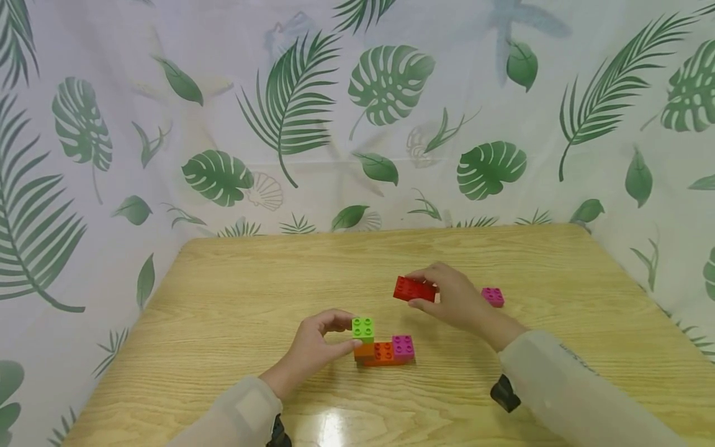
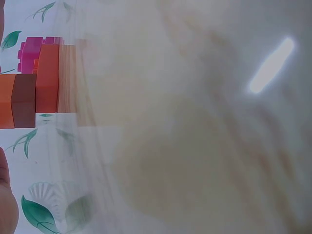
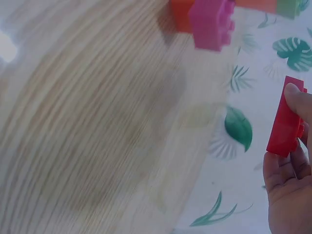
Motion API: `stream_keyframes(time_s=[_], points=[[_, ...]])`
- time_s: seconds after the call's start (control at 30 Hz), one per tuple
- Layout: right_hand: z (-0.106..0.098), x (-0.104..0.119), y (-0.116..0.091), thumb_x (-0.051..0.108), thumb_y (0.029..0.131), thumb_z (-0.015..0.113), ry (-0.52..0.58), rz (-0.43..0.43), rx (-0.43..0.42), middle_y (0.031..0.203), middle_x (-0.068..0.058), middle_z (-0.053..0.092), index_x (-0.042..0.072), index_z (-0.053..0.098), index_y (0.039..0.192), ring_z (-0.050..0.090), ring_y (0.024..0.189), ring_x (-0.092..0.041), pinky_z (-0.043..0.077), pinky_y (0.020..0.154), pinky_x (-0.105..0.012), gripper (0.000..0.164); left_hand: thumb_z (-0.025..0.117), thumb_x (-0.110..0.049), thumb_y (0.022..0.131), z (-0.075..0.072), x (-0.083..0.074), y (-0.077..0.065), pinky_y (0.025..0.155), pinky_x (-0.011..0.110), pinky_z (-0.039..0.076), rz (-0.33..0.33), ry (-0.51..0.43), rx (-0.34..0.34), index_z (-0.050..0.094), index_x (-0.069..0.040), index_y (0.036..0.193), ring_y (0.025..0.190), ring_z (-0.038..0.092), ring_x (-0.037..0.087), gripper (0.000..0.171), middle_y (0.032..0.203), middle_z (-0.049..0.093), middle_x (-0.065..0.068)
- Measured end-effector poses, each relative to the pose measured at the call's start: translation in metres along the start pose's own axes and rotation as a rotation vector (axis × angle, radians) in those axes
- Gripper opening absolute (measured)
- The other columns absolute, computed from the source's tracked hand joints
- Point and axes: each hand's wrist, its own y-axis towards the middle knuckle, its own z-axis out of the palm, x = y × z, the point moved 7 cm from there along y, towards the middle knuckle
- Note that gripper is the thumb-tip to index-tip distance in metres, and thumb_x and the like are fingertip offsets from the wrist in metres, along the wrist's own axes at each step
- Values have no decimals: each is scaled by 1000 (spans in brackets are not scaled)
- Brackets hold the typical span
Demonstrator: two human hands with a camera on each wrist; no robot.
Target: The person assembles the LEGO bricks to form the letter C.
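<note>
My left hand (image 1: 315,344) pinches the left end of a small stack of toy building bricks, thumb in front and fingers behind. At that end a lime green brick (image 1: 362,329) sits on top of an orange brick (image 1: 364,351). Below runs a longer orange-red brick (image 1: 383,352), with a magenta brick (image 1: 403,347) on its right end. Held above the table, behind and to the right of the stack, is a long red brick (image 1: 413,289). The thumb and fingers of my right hand (image 1: 449,298) grip it, and the right wrist view shows the red brick (image 3: 285,119) clearly.
Another magenta brick (image 1: 493,297) lies on the wooden table (image 1: 268,273), just beyond the right forearm. A leaf-patterned cloth (image 1: 335,124) hangs behind the table and along both sides.
</note>
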Motion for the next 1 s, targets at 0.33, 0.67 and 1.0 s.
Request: stream_keyframes(time_s=[0.33, 0.67, 1.0], points=[[7, 42, -5, 22, 80, 79, 81, -121, 31, 102, 3, 59, 10, 65, 119, 55, 91, -13, 52, 80, -32, 43, 77, -10, 81, 0, -1, 0, 93, 49, 44, 13, -19, 6, 68, -8, 108, 101, 59, 24, 29, 105, 67, 1], [13, 57, -7, 20, 82, 77, 128, -145, 136, 102, 5, 58, 13, 66, 120, 54, 86, -11, 52, 74, -26, 41, 76, -12, 82, 0, -1, 0, 93, 48, 44, 10, -23, 13, 68, -9, 109, 102, 58, 22, 29, 105, 67, -1], [16, 64, -6, 18, 81, 77, 93, -163, 204, 99, 5, 57, 13, 67, 120, 53, 86, -12, 53, 75, -36, 40, 76, -12, 82, 0, -1, 0, 93, 45, 44, 16, -24, 18, 67, -9, 109, 102, 58, 20, 28, 104, 67, -1]])
